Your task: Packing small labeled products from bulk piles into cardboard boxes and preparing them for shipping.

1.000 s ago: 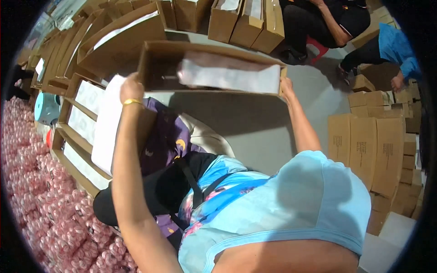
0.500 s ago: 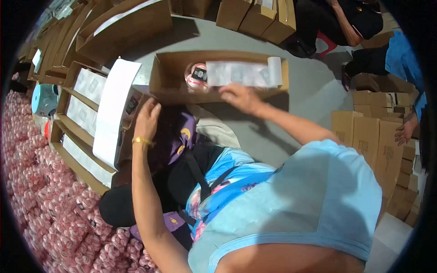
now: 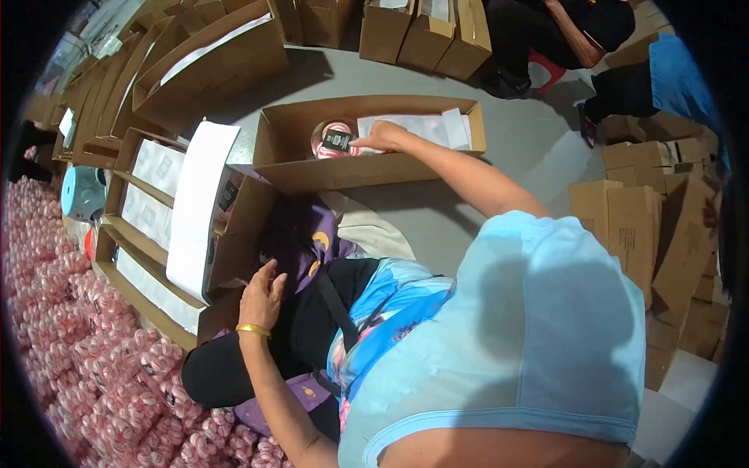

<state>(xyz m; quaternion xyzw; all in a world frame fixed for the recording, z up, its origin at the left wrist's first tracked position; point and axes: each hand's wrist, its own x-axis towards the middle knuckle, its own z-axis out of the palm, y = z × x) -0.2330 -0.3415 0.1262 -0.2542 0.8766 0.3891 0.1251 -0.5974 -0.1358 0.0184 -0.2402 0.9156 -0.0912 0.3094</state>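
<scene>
My right hand [image 3: 381,136] is inside a long brown cardboard box [image 3: 351,181], over the left end of a white printed sheet [image 3: 421,129]. One finger stretches toward a round red-and-white striped pack [image 3: 334,140] with a black label, at the box's left side. The sheet's right end bends up. My left hand [image 3: 264,300], a yellow band at its wrist, hovers over my lap with fingers loosely bent and apart, holding nothing I can see. Near it stands a second box [image 3: 243,226] holding striped packs, with a long white sheet [image 3: 199,203] standing up along it.
A big heap of wrapped red-and-white packs [image 3: 101,366] covers the left. More boxes with white sheets [image 3: 148,212] and a blue stool [image 3: 82,193] stand beside it. Cartons [image 3: 425,39] line the back; others [image 3: 616,226] are stacked right. People [image 3: 569,35] sit and stand at the far right.
My left hand has come away from the second box toward my lap. My right hand has moved left and farther into the box along the sheet, whose rolled right end now lies flatter.
</scene>
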